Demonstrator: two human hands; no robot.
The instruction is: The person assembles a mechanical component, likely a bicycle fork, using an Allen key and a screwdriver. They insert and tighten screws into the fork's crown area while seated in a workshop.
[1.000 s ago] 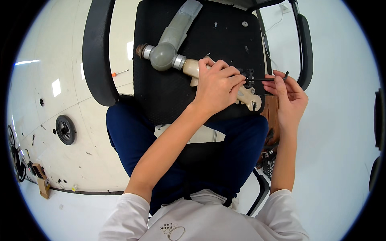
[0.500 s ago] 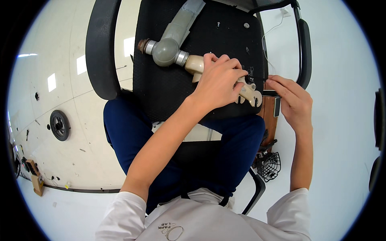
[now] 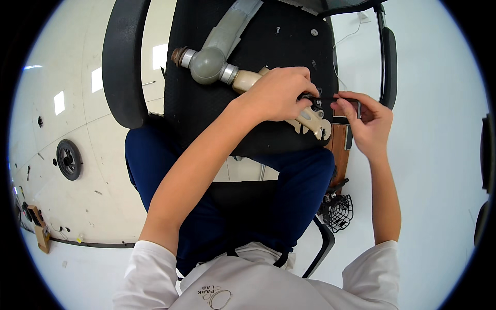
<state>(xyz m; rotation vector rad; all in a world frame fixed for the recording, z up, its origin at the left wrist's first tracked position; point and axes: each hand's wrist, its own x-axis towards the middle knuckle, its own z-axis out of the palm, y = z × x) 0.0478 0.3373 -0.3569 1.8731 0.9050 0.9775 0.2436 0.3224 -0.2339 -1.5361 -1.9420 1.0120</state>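
Note:
A metal frame part lies across the black chair seat (image 3: 201,119) before me. It has a grey arm and round hub (image 3: 205,67), silver collars and a beige end (image 3: 316,125) with hooked dropouts. My left hand (image 3: 281,93) is closed over the beige section, its fingertips at a small dark fitting near the end. Between thumb and fingers my right hand (image 3: 373,124) holds a black L-shaped hex key (image 3: 341,98). The key's long arm points left to the fitting, where its tip is hidden by my left fingers.
A small screw (image 3: 278,30), a round washer-like piece (image 3: 314,32) and a dark bit (image 3: 313,63) lie on the seat's far right. Armrests (image 3: 122,67) flank it. On the floor are a small wheel (image 3: 68,159), a cardboard box (image 3: 43,240) and a black wire basket (image 3: 338,213).
My right hand has moved slightly left and turned, and the bent end of the hex key now shows. My left hand remains on the beige section, with its fingers shifted. The view has shifted slightly.

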